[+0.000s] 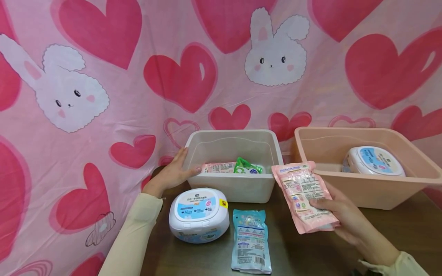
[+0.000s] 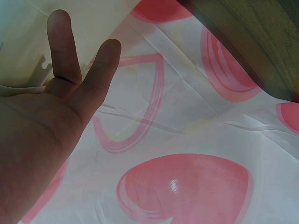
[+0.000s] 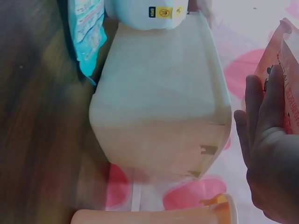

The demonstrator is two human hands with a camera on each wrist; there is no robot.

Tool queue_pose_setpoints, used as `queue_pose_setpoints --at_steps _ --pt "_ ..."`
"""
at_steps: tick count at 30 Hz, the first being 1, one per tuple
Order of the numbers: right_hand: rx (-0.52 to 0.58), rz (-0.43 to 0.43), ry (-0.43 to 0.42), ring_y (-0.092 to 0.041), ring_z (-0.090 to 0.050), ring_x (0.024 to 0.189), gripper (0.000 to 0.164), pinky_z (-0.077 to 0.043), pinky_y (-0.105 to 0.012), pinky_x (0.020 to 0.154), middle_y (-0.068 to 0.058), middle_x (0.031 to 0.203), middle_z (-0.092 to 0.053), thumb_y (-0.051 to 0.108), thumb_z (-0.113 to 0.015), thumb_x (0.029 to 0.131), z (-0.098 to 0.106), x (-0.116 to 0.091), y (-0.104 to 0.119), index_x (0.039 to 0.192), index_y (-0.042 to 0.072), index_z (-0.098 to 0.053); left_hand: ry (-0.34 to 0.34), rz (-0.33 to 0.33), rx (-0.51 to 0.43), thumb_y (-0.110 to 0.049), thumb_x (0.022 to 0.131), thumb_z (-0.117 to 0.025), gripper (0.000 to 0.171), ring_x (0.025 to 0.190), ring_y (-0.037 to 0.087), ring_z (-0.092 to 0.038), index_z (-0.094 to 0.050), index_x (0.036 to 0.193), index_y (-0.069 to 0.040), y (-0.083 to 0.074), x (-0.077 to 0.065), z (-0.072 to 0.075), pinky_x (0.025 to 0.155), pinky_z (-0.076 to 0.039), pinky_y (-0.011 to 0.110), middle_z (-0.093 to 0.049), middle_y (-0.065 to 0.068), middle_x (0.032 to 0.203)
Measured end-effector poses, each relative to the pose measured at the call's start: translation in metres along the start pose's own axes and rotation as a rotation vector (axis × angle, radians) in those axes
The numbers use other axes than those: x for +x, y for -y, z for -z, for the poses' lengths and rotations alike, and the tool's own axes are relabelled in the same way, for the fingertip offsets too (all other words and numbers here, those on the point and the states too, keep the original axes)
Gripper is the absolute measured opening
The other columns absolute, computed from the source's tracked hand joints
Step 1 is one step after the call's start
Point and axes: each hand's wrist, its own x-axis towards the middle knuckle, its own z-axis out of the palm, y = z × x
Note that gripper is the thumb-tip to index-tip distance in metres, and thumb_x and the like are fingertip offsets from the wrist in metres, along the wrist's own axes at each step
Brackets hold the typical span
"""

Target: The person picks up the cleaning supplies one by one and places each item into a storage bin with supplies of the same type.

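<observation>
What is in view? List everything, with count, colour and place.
white bin: 1, white, centre of table; holds a pink and a green pouch.
pink basin: 1, pink, right; holds a round white tub.
round tub: 1, white and blue, front left.
blue pouch: 1, blue, flat in front of the bin.
pink pouch: 1, pink, in right hand.
heart cloth: 1, pink, backdrop.
left hand: on bin's left wall.
right hand: holds the pink pouch.

Dark table (image 1: 407, 234) with bins (image 1: 238, 184), packets (image 1: 251, 245)
</observation>
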Motion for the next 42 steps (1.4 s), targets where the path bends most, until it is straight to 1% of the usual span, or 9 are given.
queue_pose_setpoints --at_steps 8,17,22,24,29,33,37,40,42 --pt "0.036 -0.006 0.004 -0.031 -0.072 0.097 0.048 -0.059 -0.046 0.079 -0.011 0.116 -0.068 -0.004 -0.042 0.104 -0.006 0.018 0.01 0.145 0.019 -0.031 0.005 0.009 -0.017 -0.072 0.083 -0.064 0.114 0.149 0.043 -0.015 -0.002 0.164 -0.02 0.0 0.0 0.0 0.107 -0.027 0.072 -0.001 0.008 0.169" --pt "0.206 -0.1 0.026 -0.032 -0.069 0.108 0.047 -0.053 -0.05 0.089 -0.01 0.124 -0.066 -0.001 -0.044 0.106 -0.013 0.043 0.031 0.146 0.018 -0.03 0.009 0.016 -0.013 -0.072 0.084 -0.063 0.114 0.147 0.045 -0.019 -0.002 0.164 -0.019 -0.001 0.0 -0.001 0.108 -0.027 0.071 0.0 0.008 0.169" --pt "0.212 -0.154 -0.033 -0.027 -0.071 0.1 0.047 -0.058 -0.039 0.084 -0.007 0.12 -0.068 0.008 -0.047 0.107 -0.023 0.055 0.038 0.148 0.018 -0.027 0.008 0.011 -0.012 -0.07 0.085 -0.063 0.113 0.147 0.045 -0.02 -0.002 0.164 -0.018 -0.001 0.001 -0.002 0.109 -0.026 0.071 0.0 0.009 0.169" --pt "0.228 -0.167 -0.049 -0.026 -0.072 0.098 0.054 -0.058 -0.037 0.082 -0.007 0.118 -0.068 0.008 -0.048 0.107 -0.026 0.061 0.04 0.153 0.02 -0.022 0.007 0.013 -0.014 -0.07 0.085 -0.064 0.113 0.147 0.045 -0.019 -0.002 0.164 -0.019 -0.002 0.001 -0.003 0.109 -0.026 0.071 -0.001 0.009 0.169" --pt "0.288 -0.192 -0.109 -0.028 -0.07 0.105 0.073 -0.054 -0.044 0.088 -0.007 0.121 -0.066 0.004 -0.052 0.104 -0.033 0.081 0.043 0.16 0.025 -0.01 0.001 0.017 -0.002 -0.071 0.085 -0.063 0.113 0.148 0.044 -0.018 -0.002 0.164 -0.019 0.0 0.002 -0.003 0.109 -0.026 0.071 0.0 0.008 0.169" --pt "0.273 -0.249 -0.164 -0.025 -0.07 0.106 0.063 -0.054 -0.038 0.089 -0.006 0.121 -0.067 0.017 -0.057 0.105 -0.034 0.097 0.041 0.157 0.019 -0.022 -0.002 0.021 0.006 -0.071 0.085 -0.063 0.113 0.147 0.045 -0.02 -0.002 0.164 -0.019 0.0 0.003 -0.003 0.109 -0.027 0.071 -0.001 0.008 0.169" --pt "0.376 -0.261 -0.111 -0.028 -0.068 0.111 0.056 -0.051 -0.039 0.094 -0.011 0.125 -0.064 0.02 -0.051 0.107 -0.032 0.114 0.04 0.155 0.02 -0.023 -0.003 0.023 0.008 -0.07 0.085 -0.063 0.113 0.146 0.045 -0.022 -0.002 0.164 -0.019 -0.002 0.002 -0.002 0.108 -0.027 0.071 -0.002 0.008 0.169" --pt "0.462 -0.233 -0.05 -0.032 -0.064 0.116 0.059 -0.046 -0.047 0.1 -0.013 0.137 -0.052 0.012 -0.044 0.109 -0.03 0.124 0.041 0.159 0.025 -0.015 -0.005 0.017 0.025 -0.071 0.085 -0.061 0.113 0.147 0.045 -0.021 -0.001 0.164 -0.018 -0.002 0.001 -0.002 0.109 -0.027 0.071 -0.002 0.009 0.169" --pt "0.46 -0.221 -0.025 -0.033 -0.063 0.118 0.063 -0.044 -0.048 0.102 -0.013 0.147 -0.04 0.009 -0.039 0.109 -0.03 0.129 0.042 0.161 0.028 -0.009 -0.009 0.017 0.036 -0.072 0.085 -0.061 0.113 0.147 0.044 -0.021 -0.001 0.164 -0.018 -0.002 0.0 -0.001 0.109 -0.027 0.07 -0.002 0.008 0.169"
